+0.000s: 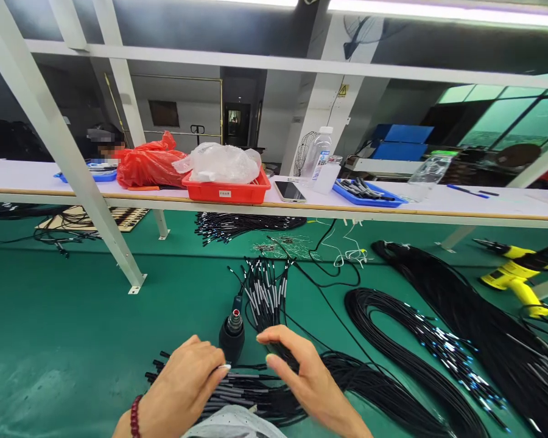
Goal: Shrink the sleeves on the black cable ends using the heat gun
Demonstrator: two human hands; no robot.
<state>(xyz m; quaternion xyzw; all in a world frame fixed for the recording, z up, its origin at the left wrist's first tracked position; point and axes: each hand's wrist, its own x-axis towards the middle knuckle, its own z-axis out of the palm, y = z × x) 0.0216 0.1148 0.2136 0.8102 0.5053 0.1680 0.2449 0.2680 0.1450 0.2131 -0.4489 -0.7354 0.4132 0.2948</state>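
My left hand, with a dark red bead bracelet at the wrist, is closed, thumb against the fingers. A small white tip shows at its thumb; I cannot make out what it is. My right hand is open, thumb and fingers apart, above black cables. Between and beyond the hands a black heat gun stands with its nozzle upward, reddish inside. Behind it fans a bundle of black cables with grey sleeves. More sleeved cable ends lie below my hands, partly hidden by them.
A raised white shelf crosses ahead, bearing a red tray, a phone, a bottle and a blue tray. Coiled black cables and a yellow tool lie right on the green surface.
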